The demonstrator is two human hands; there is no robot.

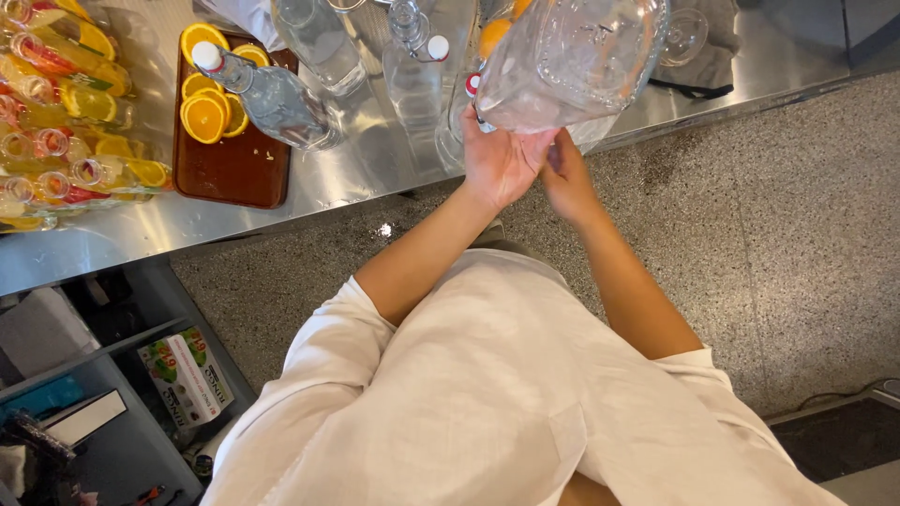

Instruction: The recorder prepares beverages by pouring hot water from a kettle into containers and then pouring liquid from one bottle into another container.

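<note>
Close to the camera I hold up a large clear glass jar (572, 61), tilted on its side above the edge of a steel counter (375, 164). My left hand (502, 159) presses against the jar's underside with its palm. My right hand (562, 173) supports it from below, its fingers partly hidden behind the jar. Orange pieces show through the glass at the jar's far side.
A brown wooden board (239, 169) carries orange slices (204, 117). Clear swing-top bottles (272, 94) stand and lie on the counter. Several bottles filled with orange slices (66, 112) lie at the left. Open drawers with a box (187, 375) sit lower left. Speckled floor lies to the right.
</note>
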